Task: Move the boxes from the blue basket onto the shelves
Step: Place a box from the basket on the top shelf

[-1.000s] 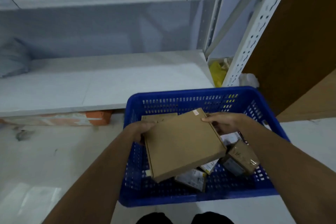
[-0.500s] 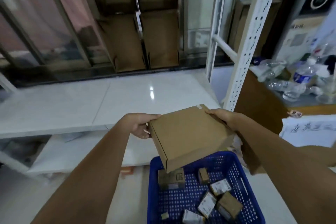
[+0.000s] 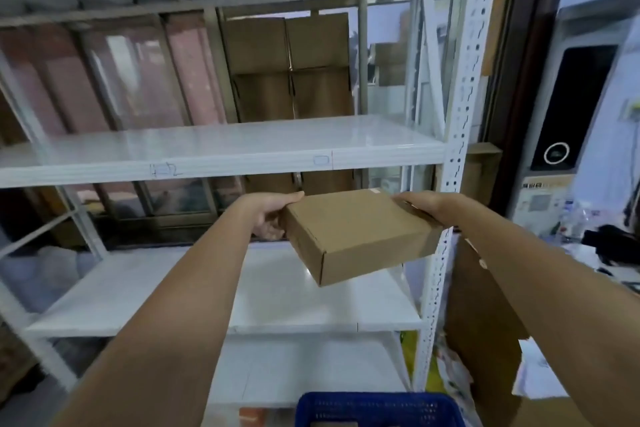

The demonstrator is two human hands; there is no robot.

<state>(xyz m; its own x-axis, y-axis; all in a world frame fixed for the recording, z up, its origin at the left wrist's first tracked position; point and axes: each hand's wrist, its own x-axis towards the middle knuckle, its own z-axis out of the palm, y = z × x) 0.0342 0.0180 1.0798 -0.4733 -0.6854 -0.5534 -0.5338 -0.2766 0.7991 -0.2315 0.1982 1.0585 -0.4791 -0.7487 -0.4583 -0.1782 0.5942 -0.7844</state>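
A flat brown cardboard box (image 3: 353, 232) is held in the air in front of the white shelving, between the upper shelf (image 3: 221, 152) and the middle shelf (image 3: 284, 291). My left hand (image 3: 273, 211) grips its left end, thumb on top. My right hand (image 3: 419, 204) grips its far right corner. Only the rim of the blue basket (image 3: 377, 407) shows at the bottom edge; its contents are hidden.
A white perforated upright (image 3: 453, 163) of the rack stands just right of the box. Flattened brown cartons (image 3: 291, 69) lean behind the upper shelf. A large brown cardboard sheet (image 3: 481, 315) stands at lower right. A cluttered table lies at the far right.
Both hands have lifted the box out of the basket and up to shelf height. The view has tilted upward, so the basket has dropped to the bottom edge.
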